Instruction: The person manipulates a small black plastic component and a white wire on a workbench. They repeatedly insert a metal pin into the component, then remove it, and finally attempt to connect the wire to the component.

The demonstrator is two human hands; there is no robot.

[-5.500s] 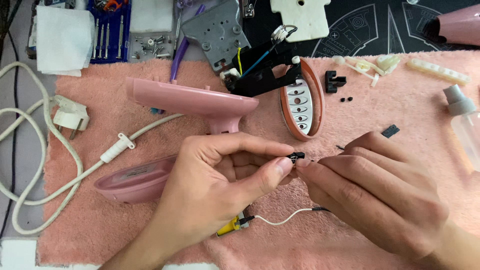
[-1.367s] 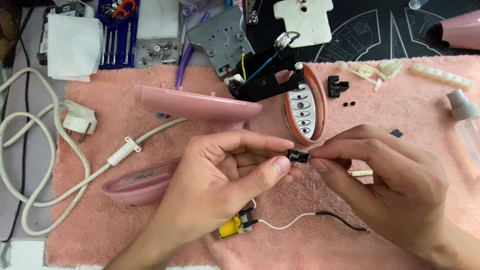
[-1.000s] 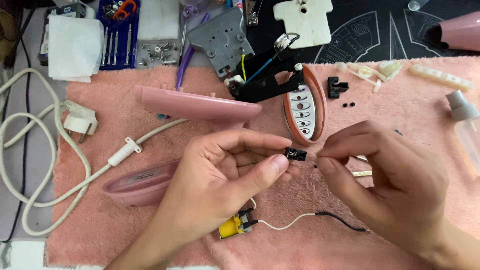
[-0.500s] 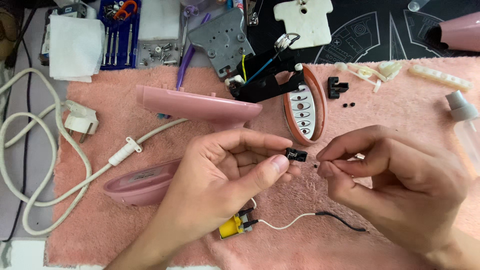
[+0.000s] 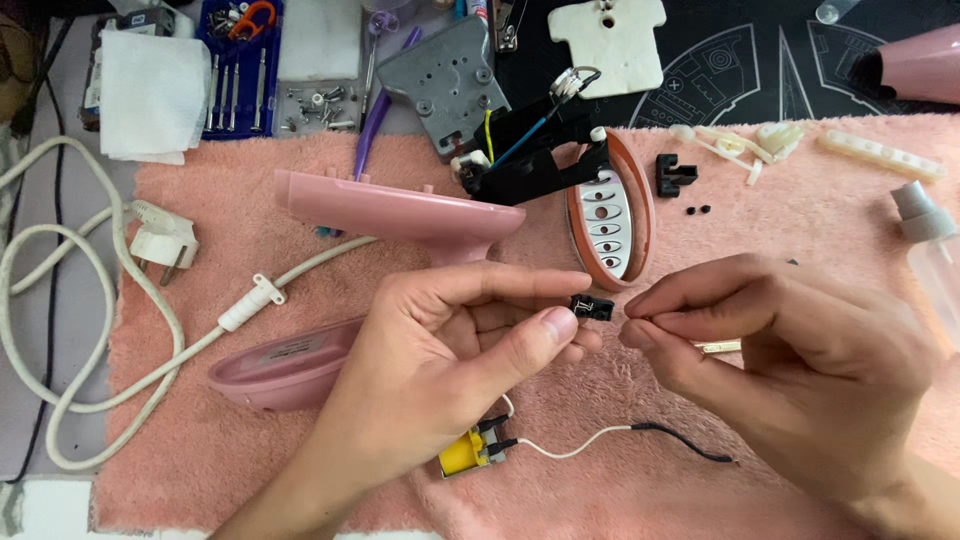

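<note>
Head view: left hand (image 5: 450,370) pinched small black switch (image 5: 592,309); right hand (image 5: 790,370) fingertips pressed together beside it, contents indiscernible. Pink casing halves (image 5: 390,210) apart, yellow part (image 5: 462,456) loose; reassembly judged outstanding.

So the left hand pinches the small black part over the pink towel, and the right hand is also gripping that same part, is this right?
Not quite. In the head view the left hand does pinch the small black part over the pink towel, but the right hand is not gripping it: its fingertips are pinched together just beside the part, with a small gap.
</note>
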